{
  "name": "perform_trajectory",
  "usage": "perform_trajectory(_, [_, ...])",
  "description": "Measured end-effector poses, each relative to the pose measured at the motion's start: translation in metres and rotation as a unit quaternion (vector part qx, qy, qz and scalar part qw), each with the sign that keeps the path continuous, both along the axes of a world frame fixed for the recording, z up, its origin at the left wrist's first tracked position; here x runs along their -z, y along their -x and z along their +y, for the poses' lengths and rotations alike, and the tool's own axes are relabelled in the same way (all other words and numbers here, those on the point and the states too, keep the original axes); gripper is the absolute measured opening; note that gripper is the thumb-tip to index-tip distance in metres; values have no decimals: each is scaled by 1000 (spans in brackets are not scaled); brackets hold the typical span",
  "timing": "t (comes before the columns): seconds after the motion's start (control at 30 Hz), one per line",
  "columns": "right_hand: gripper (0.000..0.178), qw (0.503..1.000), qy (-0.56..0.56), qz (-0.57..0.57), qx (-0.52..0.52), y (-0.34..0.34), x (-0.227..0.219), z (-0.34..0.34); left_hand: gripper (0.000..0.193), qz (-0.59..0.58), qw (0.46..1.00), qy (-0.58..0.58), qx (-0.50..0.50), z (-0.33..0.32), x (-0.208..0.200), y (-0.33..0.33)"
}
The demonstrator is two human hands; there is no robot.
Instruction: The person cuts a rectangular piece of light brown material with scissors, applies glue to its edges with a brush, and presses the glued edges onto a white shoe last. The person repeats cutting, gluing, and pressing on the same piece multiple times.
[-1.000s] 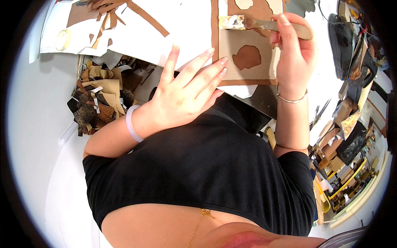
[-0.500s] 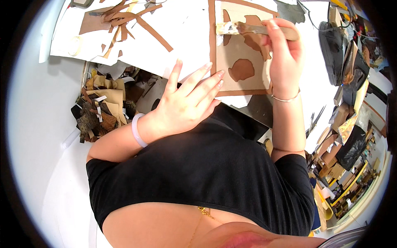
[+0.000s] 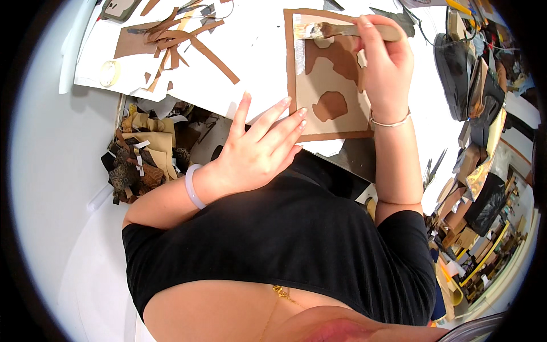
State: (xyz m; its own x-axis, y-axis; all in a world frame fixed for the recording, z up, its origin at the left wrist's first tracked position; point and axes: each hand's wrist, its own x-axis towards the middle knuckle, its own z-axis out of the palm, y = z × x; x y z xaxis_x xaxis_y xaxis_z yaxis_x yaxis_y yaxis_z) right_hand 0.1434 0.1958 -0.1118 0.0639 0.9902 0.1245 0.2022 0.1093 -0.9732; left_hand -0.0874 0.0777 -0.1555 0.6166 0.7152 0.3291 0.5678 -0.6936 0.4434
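A flat paintbrush (image 3: 342, 31) is gripped by its handle in my right hand (image 3: 385, 62). Its whitish bristles touch the left border of a brown-edged leather panel (image 3: 356, 112). Along that border runs a streak of white paste (image 3: 299, 54). The panel's beige middle bears brown irregular patches (image 3: 330, 106). My left hand (image 3: 253, 142) lies with fingers spread, its fingertips at the panel's lower left edge. My right hand hides part of the panel's right side.
Brown leather strips (image 3: 188, 43) lie on the white tabletop (image 3: 250, 51) at the left, near a phone (image 3: 119, 8) and a tape roll (image 3: 109, 73). A scrap bin (image 3: 148, 148) stands below the table edge. Black items (image 3: 453, 77) and shelving clutter the right.
The white paste now stretches in a longer streak down the panel's left border. My right hand and the brush have shifted slightly up and left. My left hand stays spread at the edge.
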Motion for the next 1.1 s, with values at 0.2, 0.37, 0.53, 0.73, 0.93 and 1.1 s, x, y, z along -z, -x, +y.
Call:
perform_trajectory(0.2, [17,999,1,-10,38,-7,10,13,36,-1,1000,-7,1,1,1,1])
perform_trajectory(0.37, [16,996,-54,10,74,-10,-2,22,38,-10,1000,-8,1,3,-2,0])
perform_trajectory(0.53, [15,995,-42,44,78,-13,-27,-26,45,0,1000,-3,-2,0,0,4])
perform_trajectory(0.73, [12,998,17,39,41,1,-11,-64,49,18,1000,2,12,-8,9,7])
perform_trajectory(0.93, [13,998,8,-3,64,2,-4,-58,50,26,1000,2,-2,-12,8,6])
perform_trajectory(1.1, [14,999,6,-29,24,3,-1,-55,51,31,999,3,-5,-13,6,4])
